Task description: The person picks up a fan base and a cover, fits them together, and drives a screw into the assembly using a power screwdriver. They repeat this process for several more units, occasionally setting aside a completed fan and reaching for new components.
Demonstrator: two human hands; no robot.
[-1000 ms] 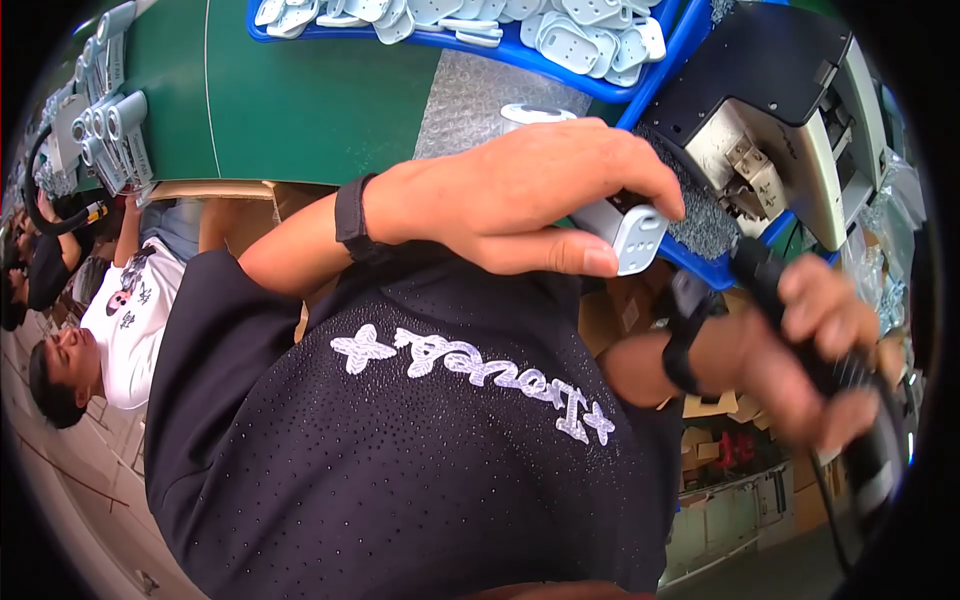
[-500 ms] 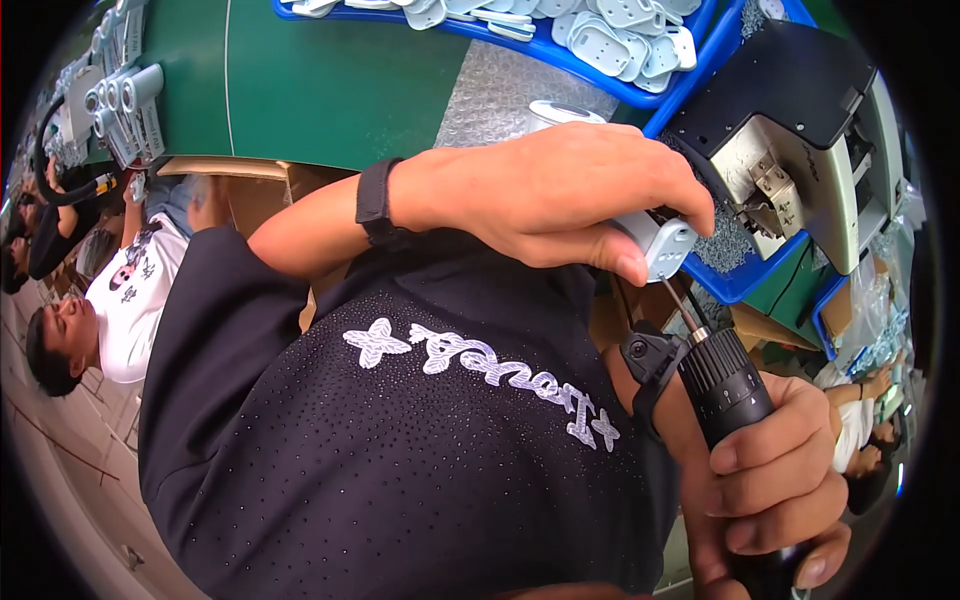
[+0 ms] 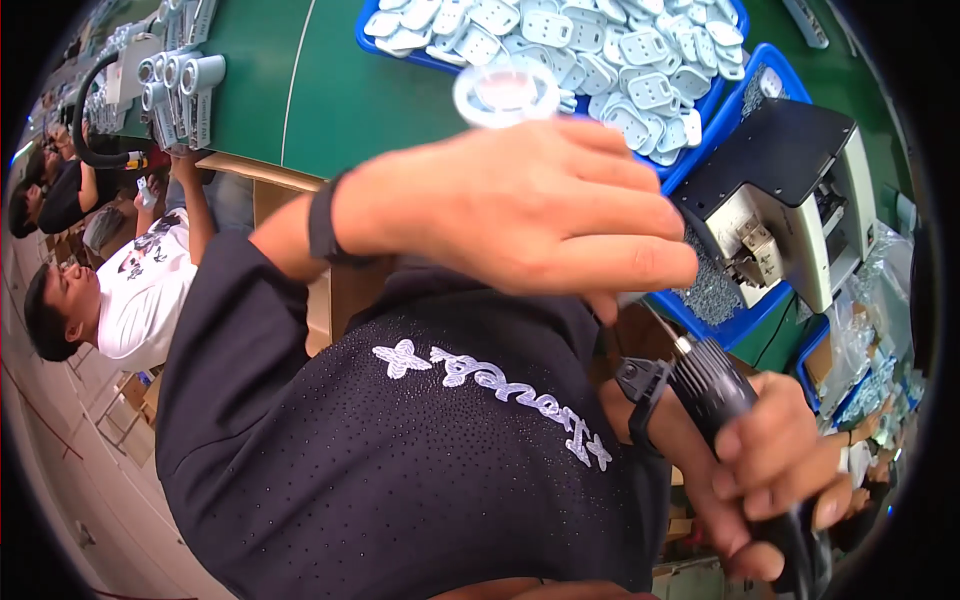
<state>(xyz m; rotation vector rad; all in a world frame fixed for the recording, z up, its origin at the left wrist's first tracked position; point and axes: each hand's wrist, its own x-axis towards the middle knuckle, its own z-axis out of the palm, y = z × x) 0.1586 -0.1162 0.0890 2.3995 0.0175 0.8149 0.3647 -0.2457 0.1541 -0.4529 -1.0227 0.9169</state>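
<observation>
My left hand (image 3: 530, 215) is curled over a white plastic housing. The ring-shaped end of this housing (image 3: 466, 100), blurred, sticks out beyond the back of the hand; its other end is mostly hidden under my fingers. In my right hand (image 3: 780, 460) is a black electric screwdriver (image 3: 712, 378), fingers wrapped round its body. Its thin metal bit (image 3: 662, 322) points up and left toward my left fingertips. Whether the bit touches the housing is hidden.
A blue tray (image 3: 372, 42) heaped with pale blue plastic plates (image 3: 650, 55) lies on the green table (image 3: 390, 110). Right of it stands a black-topped screw feeder (image 3: 775, 150) among small screws (image 3: 705, 295). Similar housings (image 3: 185, 90) stand far left, near a person in white (image 3: 140, 285).
My left hand has turned, so the housing's screw-holed end is now hidden and its ring end shows more. The screwdriver has tilted and dropped back slightly. The view has shifted.
</observation>
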